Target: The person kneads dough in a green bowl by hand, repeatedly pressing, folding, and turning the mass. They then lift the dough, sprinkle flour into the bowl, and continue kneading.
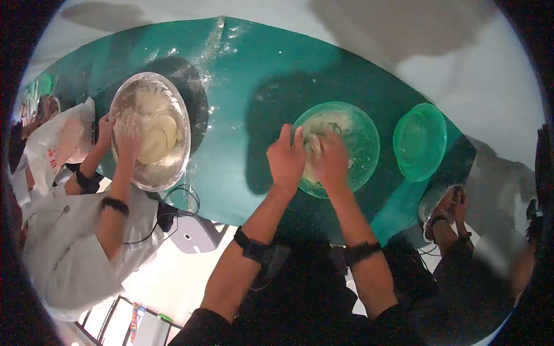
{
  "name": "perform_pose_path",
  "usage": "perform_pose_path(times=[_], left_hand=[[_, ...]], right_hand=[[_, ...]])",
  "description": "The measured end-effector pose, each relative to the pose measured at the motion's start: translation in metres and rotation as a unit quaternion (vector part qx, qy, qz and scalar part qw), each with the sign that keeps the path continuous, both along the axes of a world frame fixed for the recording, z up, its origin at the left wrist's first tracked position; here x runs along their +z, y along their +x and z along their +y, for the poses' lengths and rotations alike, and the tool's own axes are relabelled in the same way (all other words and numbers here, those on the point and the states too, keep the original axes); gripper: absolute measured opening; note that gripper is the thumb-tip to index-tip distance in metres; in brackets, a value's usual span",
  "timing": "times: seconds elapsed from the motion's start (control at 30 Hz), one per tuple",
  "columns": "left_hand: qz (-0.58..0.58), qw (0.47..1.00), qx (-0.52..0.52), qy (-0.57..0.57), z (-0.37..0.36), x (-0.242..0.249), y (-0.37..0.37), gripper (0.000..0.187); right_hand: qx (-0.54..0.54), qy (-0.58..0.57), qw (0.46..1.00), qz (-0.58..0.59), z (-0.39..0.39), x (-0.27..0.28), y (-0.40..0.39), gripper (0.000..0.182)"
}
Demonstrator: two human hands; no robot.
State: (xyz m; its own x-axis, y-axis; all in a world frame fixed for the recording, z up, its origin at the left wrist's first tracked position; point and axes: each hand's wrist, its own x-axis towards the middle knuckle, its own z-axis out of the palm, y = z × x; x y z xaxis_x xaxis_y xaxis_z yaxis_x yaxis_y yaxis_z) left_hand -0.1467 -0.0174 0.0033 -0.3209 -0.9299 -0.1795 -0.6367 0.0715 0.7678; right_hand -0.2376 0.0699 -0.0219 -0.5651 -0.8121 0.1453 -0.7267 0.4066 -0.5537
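Observation:
A green bowl [365, 147] with floury residue on its inner wall stands on the green table in front of me. My left hand [286, 157] is at the bowl's left rim, fingers curled, with the thumb pointing up. Inside the bowl my right hand [332, 160] is smeared by motion, its fingers near the left hand's. Pale dough [309, 172] shows partly between and below the hands. How firmly either hand grips the dough or the rim is hard to make out.
An empty-looking green basin [420, 142] stands to the right. On the left, a co-worker's hands work dough [157, 138] in a metal bowl [183, 124]. Another person's hands are in a bowl at the far right. Flour marks the green table [231, 132].

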Motion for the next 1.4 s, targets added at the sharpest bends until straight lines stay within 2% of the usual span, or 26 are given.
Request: perform_pose_path(times=[0.07,0.13,0.2,0.27,0.37,0.47,0.53,0.6,0.67,0.77,0.87,0.93,1.07,1.17,1.27,1.33,1.4], left_hand=[[-0.01,1.0,-0.019,0.006,-0.002,0.007,-0.003,0.02],[-0.045,0.998,-0.044,0.013,-0.006,0.005,-0.006,0.022],[-0.038,0.997,-0.07,0.0,-0.009,0.0,-0.005,0.023],[-0.035,0.996,-0.08,-0.008,-0.007,-0.002,-0.005,0.024],[-0.037,0.996,-0.075,-0.008,-0.006,-0.001,-0.007,0.025],[-0.038,0.997,-0.07,0.008,-0.006,-0.004,-0.009,0.026],[-0.027,0.997,-0.065,-0.003,-0.005,-0.005,-0.008,0.027],[-0.009,0.995,-0.097,0.015,-0.007,-0.006,-0.006,0.028],[0.022,0.992,-0.122,0.034,-0.012,-0.006,-0.006,0.028],[0.068,0.984,-0.144,0.074,-0.016,-0.007,-0.01,0.027],[0.079,0.983,-0.129,0.102,-0.02,-0.005,-0.018,0.025],[0.085,0.982,-0.127,0.11,-0.022,-0.003,-0.019,0.024],[0.06,0.985,-0.133,0.087,-0.017,-0.006,-0.016,0.024],[0.042,0.987,-0.146,0.049,-0.014,-0.006,-0.018,0.024],[0.025,0.991,-0.129,0.026,-0.013,-0.007,-0.022,0.023],[0.022,0.993,-0.112,0.027,-0.014,-0.006,-0.021,0.022],[0.013,0.992,-0.124,0.014,-0.013,-0.006,-0.021,0.021]], right_hand=[[0.004,0.007,0.998,-0.066,0.028,0.008,0.0,0.028],[-0.067,0.093,0.979,-0.169,0.053,0.006,-0.017,0.025],[-0.117,0.156,0.958,-0.21,0.059,0.001,-0.032,0.022],[-0.151,0.197,0.951,-0.184,0.047,0.013,-0.048,0.02],[-0.114,0.175,0.958,-0.198,0.029,0.007,-0.024,0.021],[-0.147,0.078,0.972,-0.168,0.018,0.022,-0.008,0.023],[-0.073,0.002,0.995,-0.067,0.02,0.013,0.018,0.023],[-0.038,-0.025,0.999,0.003,0.018,0.006,0.036,0.024],[-0.034,-0.004,0.999,0.036,0.012,0.009,0.044,0.025],[-0.118,0.015,0.993,0.021,0.005,-0.02,0.032,0.029],[-0.103,-0.042,0.994,-0.014,-0.01,-0.011,0.006,0.031],[-0.119,-0.06,0.991,0.006,-0.021,-0.024,-0.011,0.03],[-0.147,-0.113,0.983,0.001,-0.018,-0.042,-0.028,0.025],[-0.227,-0.074,0.971,0.011,-0.019,-0.035,-0.023,0.026],[-0.306,0.023,0.934,-0.185,-0.025,-0.01,-0.016,0.027],[-0.171,0.028,0.976,-0.135,-0.006,-0.013,-0.011,0.029],[-0.057,0.035,0.995,-0.077,0.022,-0.006,-0.001,0.03]])
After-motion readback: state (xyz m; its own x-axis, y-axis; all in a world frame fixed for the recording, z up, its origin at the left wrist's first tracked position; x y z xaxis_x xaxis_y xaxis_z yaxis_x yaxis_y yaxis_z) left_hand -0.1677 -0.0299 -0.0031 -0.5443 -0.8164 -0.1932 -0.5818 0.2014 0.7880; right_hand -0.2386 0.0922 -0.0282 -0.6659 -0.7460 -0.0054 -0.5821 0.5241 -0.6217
